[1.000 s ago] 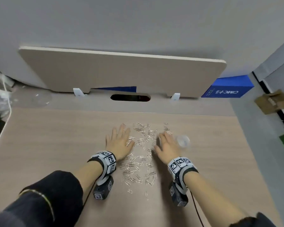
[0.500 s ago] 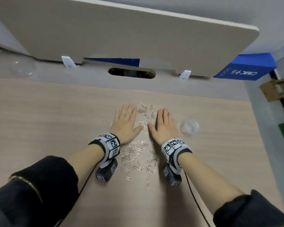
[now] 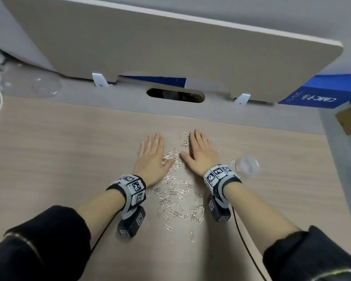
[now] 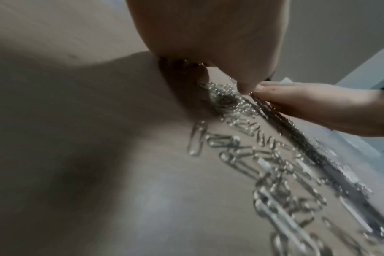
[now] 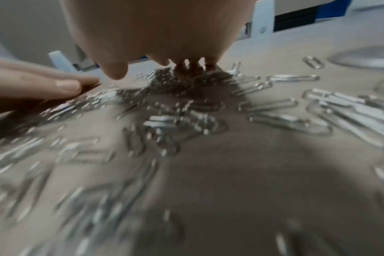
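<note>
My left hand lies flat on the counter, fingers straight. Clips lie scattered between my hands and back past my wrists. My right hand lies flat and straight-fingered too, with a clear tub just beside its wrist.

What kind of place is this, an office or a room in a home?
Most likely an office workstation. The wood-look desk has an oval cable opening, a beige divider panel stands on white brackets at its far edge, and many metal paper clips lie scattered on it.
</note>
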`<state>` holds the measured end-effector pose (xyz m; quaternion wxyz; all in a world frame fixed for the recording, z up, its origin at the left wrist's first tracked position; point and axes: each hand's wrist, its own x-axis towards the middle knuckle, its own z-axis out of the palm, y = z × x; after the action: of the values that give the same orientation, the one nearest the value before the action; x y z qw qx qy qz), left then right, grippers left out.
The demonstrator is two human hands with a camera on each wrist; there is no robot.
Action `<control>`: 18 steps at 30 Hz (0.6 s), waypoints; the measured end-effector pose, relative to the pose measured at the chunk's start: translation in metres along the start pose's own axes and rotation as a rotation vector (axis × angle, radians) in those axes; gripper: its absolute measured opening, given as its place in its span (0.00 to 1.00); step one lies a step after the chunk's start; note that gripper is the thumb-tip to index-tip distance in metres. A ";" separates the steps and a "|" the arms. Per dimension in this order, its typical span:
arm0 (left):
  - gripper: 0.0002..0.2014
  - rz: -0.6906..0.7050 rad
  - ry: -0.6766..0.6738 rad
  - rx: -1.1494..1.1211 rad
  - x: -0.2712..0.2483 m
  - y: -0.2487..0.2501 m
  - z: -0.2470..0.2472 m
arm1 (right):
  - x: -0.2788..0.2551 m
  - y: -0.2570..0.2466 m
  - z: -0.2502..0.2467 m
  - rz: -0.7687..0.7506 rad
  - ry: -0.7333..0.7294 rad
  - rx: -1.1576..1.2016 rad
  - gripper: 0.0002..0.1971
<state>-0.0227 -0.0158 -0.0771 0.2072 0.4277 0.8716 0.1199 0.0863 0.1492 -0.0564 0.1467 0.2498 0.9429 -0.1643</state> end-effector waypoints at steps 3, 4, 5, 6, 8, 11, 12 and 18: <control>0.41 0.141 -0.045 -0.050 -0.013 -0.007 0.004 | -0.023 -0.012 0.010 -0.117 -0.035 -0.015 0.41; 0.41 0.184 -0.059 -0.058 -0.015 -0.007 0.004 | -0.030 -0.014 0.013 -0.136 -0.043 -0.022 0.41; 0.40 0.212 -0.061 -0.072 -0.015 -0.008 0.004 | -0.033 -0.015 0.014 -0.145 -0.040 -0.017 0.41; 0.40 0.218 -0.045 -0.089 -0.014 -0.009 0.002 | -0.032 -0.015 0.013 -0.143 -0.029 0.001 0.42; 0.38 0.159 0.022 -0.082 -0.010 -0.014 -0.002 | -0.019 -0.014 0.006 -0.105 0.012 0.035 0.42; 0.37 0.030 0.051 -0.018 -0.009 -0.025 -0.005 | 0.013 -0.018 -0.008 -0.037 0.002 0.043 0.42; 0.37 0.023 0.043 -0.003 -0.009 -0.028 -0.005 | 0.020 -0.021 -0.009 -0.034 -0.015 0.029 0.42; 0.38 0.064 0.033 -0.075 -0.021 -0.029 -0.003 | -0.012 -0.040 0.010 -0.229 -0.066 -0.060 0.40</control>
<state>-0.0325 -0.0506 -0.0805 0.2047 0.4451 0.8558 0.1661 0.0772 0.1074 -0.0522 0.1655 0.1301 0.9644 -0.1600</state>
